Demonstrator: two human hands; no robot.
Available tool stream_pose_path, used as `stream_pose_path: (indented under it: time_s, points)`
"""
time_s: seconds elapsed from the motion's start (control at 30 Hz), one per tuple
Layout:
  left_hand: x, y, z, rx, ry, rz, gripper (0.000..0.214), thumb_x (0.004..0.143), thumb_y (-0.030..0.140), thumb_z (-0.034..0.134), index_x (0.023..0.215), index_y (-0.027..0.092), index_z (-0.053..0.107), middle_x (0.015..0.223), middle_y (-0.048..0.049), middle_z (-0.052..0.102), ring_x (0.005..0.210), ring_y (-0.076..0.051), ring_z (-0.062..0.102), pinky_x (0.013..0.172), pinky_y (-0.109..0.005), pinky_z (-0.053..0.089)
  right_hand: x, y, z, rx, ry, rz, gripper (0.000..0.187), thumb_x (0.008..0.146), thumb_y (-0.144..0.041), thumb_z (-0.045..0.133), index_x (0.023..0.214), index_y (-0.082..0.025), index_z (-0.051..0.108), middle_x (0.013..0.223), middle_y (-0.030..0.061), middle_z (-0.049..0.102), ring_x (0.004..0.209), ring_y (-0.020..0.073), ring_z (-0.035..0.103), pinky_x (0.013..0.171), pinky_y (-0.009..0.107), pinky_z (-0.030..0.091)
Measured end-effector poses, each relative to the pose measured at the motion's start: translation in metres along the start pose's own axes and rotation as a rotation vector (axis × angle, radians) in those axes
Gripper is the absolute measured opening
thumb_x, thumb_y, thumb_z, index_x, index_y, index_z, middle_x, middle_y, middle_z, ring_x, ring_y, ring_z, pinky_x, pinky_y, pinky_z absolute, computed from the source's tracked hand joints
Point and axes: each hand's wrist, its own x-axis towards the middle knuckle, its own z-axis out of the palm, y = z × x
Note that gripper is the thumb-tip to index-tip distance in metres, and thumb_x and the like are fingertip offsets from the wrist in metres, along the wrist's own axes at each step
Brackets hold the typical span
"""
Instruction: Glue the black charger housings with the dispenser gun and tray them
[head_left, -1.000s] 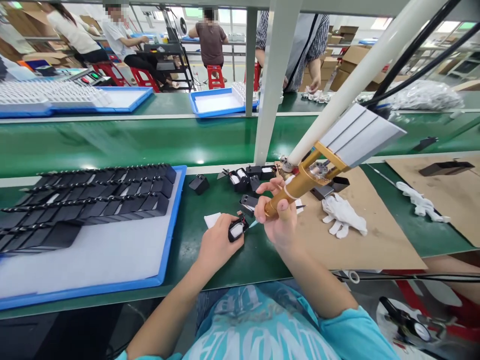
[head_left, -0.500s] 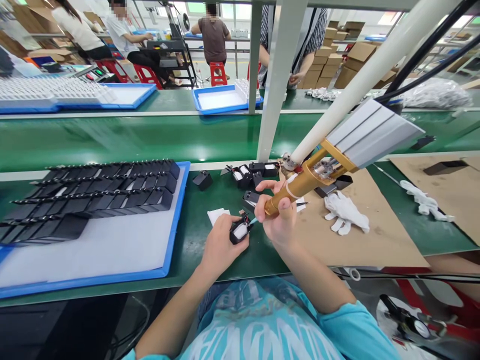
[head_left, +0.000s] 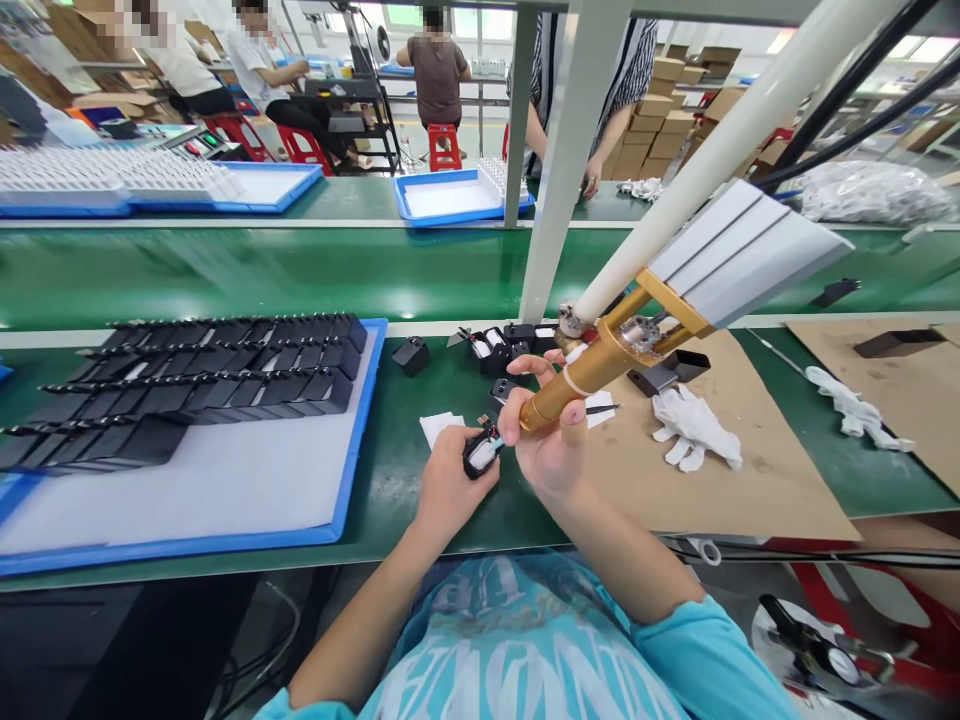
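While the left hand (head_left: 448, 487) grips a black part (head_left: 480, 455), the raised right hand (head_left: 551, 440) clasps the gold dispenser (head_left: 592, 372).

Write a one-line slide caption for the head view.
Left hand holds a small black part while right hand aims a gold dispensing tool at it, beside a blue tray.

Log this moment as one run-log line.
left hand: holds small black part | right hand: grips gold dispenser, tip at part | blue tray: rows of black parts, left

tray (head_left: 352, 440) cut off left, nozzle tip (head_left: 498, 443) too small, faces blurred
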Motion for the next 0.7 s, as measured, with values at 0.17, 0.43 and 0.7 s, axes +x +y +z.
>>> stream_pose_path:
  time_s: [0.17, 0.43, 0.7]
  points:
    - [-0.001, 0.003, 0.007, -0.123, 0.105, 0.116, 0.032, 0.074, 0.016, 0.070, 0.100, 0.022, 0.052, 0.096, -0.0024, 0.062, 0.087, -0.019, 0.061, 0.072, -0.030, 0.050, -0.003, 0.006, 0.009, 0.051, -0.037, 0.021, 0.043, 0.081, -0.060, 0.060, 0.108, -0.029, 0.045, 0.104, 0.0002, 0.056, 0.042, 0.0041, 0.051, 0.037, 0.023, 0.035]
    - [-0.002, 0.001, 0.008, -0.143, 0.168, 0.187, 0.035, 0.075, 0.019, 0.072, 0.104, 0.022, 0.052, 0.104, -0.0055, 0.063, 0.093, -0.020, 0.064, 0.071, -0.029, 0.053, -0.003, 0.004, 0.012, 0.024, -0.035, 0.019, 0.044, 0.079, -0.065, 0.058, 0.100, -0.030, 0.041, 0.099, -0.0010, 0.054, 0.039, 0.0041, 0.047, 0.035, 0.023, 0.033]
    - [0.008, -0.011, -0.009, 0.122, 0.112, 0.031, 0.028, 0.078, 0.021, 0.066, 0.103, 0.022, 0.053, 0.100, -0.0052, 0.066, 0.092, -0.023, 0.066, 0.077, -0.034, 0.053, 0.000, 0.000, -0.002, -0.037, -0.015, -0.079, 0.046, 0.080, -0.065, 0.051, 0.107, -0.030, 0.042, 0.113, 0.0046, 0.058, 0.048, 0.0085, 0.052, 0.042, 0.027, 0.039]
